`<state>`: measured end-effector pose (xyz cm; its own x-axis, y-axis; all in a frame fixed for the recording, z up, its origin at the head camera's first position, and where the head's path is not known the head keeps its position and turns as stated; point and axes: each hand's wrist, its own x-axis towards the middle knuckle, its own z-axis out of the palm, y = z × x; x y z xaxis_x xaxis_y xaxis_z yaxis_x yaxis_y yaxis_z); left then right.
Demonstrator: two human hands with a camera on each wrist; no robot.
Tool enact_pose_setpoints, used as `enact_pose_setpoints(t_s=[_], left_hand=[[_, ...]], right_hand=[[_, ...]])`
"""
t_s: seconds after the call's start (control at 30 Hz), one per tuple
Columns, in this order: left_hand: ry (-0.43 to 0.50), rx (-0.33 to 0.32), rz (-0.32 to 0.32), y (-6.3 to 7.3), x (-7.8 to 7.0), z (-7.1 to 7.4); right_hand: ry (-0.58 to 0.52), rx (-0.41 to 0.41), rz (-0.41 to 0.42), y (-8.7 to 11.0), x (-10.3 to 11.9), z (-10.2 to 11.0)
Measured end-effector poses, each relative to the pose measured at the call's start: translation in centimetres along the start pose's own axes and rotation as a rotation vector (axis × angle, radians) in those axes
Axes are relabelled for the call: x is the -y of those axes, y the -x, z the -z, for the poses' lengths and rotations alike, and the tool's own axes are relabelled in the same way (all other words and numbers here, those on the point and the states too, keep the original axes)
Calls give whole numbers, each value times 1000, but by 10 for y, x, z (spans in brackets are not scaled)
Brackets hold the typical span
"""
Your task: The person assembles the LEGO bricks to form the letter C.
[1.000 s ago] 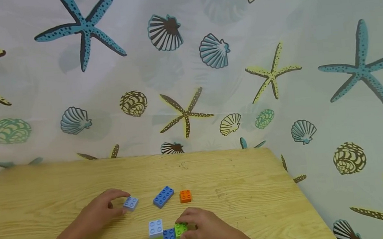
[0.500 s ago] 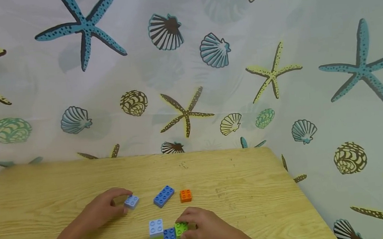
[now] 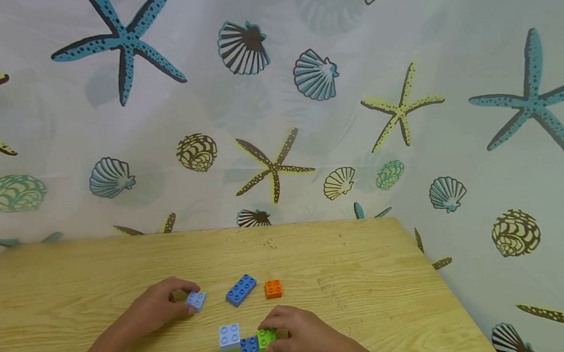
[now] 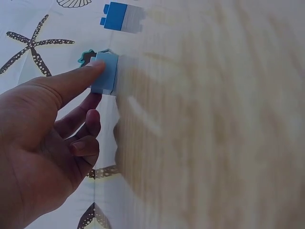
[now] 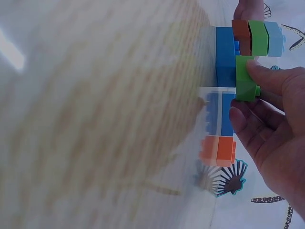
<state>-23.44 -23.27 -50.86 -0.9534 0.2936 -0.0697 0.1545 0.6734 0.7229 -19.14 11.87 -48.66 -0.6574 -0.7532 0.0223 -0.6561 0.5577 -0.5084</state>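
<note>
In the head view my left hand [image 3: 164, 306] pinches a light blue toy brick [image 3: 196, 301] between thumb and finger at the table's left middle. Its thumb lies flat on the brick's side in the left wrist view. My right hand [image 3: 299, 333] grips a lime green brick [image 3: 265, 338], which sits on the right end of a blue brick [image 3: 249, 346]. On that blue brick's other end rises a stack, brown at the bottom, then green, with a light blue brick [image 3: 229, 334] on top. The right wrist view shows thumb and fingers around the green brick [image 5: 245, 78].
Behind the assembly lie a loose blue eight-stud brick [image 3: 241, 289] and an orange four-stud brick [image 3: 273, 289]. The wooden table [image 3: 374, 286] meets a hanging cloth [image 3: 274, 97] printed with shells and starfish at its back and right.
My left hand has moved slightly right and its fingers have closed in on the loose light blue brick, which has turned a little. My right hand stays on the green brick.
</note>
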Motion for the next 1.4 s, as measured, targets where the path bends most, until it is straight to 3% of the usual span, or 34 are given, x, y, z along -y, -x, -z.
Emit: enact_pose_setpoints(t_s=[0.23,0.43,0.97,1.4], left_hand=[[16,-9,3,1,-2,-2],[28,-25,24,6,-12,-3],[-22,-111,-14,33,-65,-5],[6,-93,-61,53,-95,-15]], right_hand=[[4,2,2,1,0,1],[0,8,2,0,1,1],[-3,13,-6,-2,-1,-1],[-22,4,-9,-3,-2,-1]])
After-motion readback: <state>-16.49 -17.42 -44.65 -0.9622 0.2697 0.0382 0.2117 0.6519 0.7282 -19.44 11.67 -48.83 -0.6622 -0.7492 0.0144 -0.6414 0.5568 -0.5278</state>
